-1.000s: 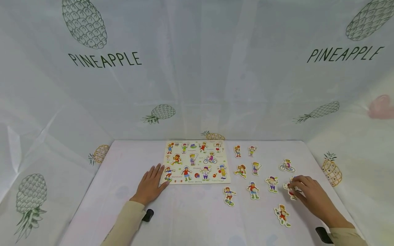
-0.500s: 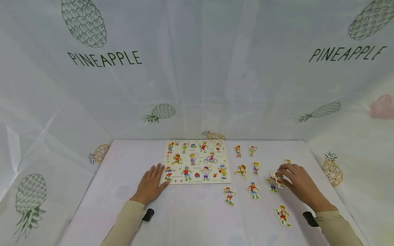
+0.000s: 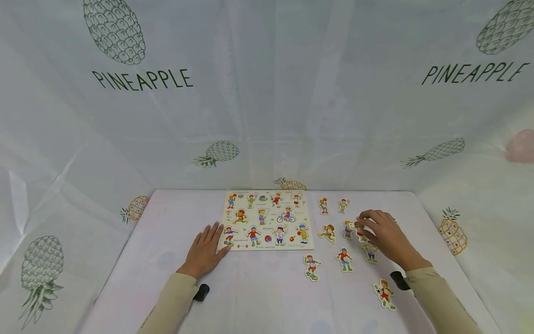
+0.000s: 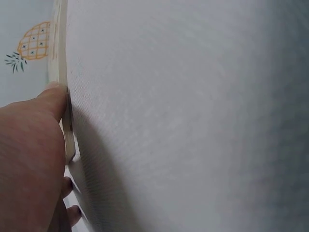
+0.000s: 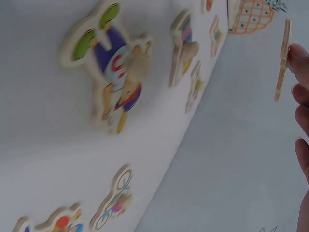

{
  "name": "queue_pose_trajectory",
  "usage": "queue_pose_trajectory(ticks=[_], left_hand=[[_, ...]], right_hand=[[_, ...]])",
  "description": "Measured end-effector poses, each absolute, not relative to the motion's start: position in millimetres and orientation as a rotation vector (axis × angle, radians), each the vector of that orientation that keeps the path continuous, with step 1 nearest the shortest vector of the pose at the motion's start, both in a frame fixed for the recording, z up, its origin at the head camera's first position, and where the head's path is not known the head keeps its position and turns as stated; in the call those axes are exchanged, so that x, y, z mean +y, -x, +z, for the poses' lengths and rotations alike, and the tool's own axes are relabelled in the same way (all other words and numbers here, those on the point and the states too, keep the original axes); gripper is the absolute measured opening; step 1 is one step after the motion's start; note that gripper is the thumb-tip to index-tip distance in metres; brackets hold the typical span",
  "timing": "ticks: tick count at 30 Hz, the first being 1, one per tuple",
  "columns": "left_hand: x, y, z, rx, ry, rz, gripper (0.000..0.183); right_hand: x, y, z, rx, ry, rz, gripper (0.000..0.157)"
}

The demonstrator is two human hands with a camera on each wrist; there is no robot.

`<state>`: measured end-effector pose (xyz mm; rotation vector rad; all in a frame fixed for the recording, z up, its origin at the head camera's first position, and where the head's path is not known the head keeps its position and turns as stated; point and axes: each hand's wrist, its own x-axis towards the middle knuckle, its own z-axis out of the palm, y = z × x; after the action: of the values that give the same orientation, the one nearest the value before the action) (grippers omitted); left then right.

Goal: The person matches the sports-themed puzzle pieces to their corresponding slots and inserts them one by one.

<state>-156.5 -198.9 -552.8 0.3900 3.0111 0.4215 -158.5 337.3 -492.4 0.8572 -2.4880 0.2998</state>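
Observation:
My left hand (image 3: 203, 250) lies flat with fingers spread at the near left corner of a wooden puzzle board (image 3: 309, 234) printed with sports figures. In the left wrist view, its thumb touches the board's edge (image 4: 63, 43). My right hand (image 3: 385, 239) pinches a wooden puzzle piece (image 3: 360, 232) between thumb and fingers. The right wrist view shows this piece (image 5: 283, 63) edge-on, raised off the table. Below the hand lies a baseball-player piece (image 3: 370, 254), and a golfer piece (image 3: 347, 229) is just left of the held one.
Several more pieces lie right of the board, among them a roller skater (image 3: 344, 260), a skateboarder (image 3: 311, 268), a footballer (image 3: 384, 295) and a runner (image 3: 327, 233). A cyclist piece (image 5: 113, 198) shows in the right wrist view. A pineapple-printed curtain (image 3: 292, 116) rises behind the table.
The right hand has picked up the puzzle piece from the table's right side and carried it left, past the baseball player toward the golfer. The left hand has stayed still.

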Motion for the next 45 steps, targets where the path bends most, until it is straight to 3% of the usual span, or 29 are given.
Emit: queue_pose_trajectory(ticks=[25, 45], left_hand=[[-198, 158, -551, 3.011, -0.387, 0.401, 0.076], [-197, 153, -545, 3.003, -0.388, 0.435, 0.073]], right_hand=[[251, 221, -496, -2.489, -0.884, 0.336, 0.024], [209, 261, -505, -2.536, -0.883, 0.349, 0.012]])
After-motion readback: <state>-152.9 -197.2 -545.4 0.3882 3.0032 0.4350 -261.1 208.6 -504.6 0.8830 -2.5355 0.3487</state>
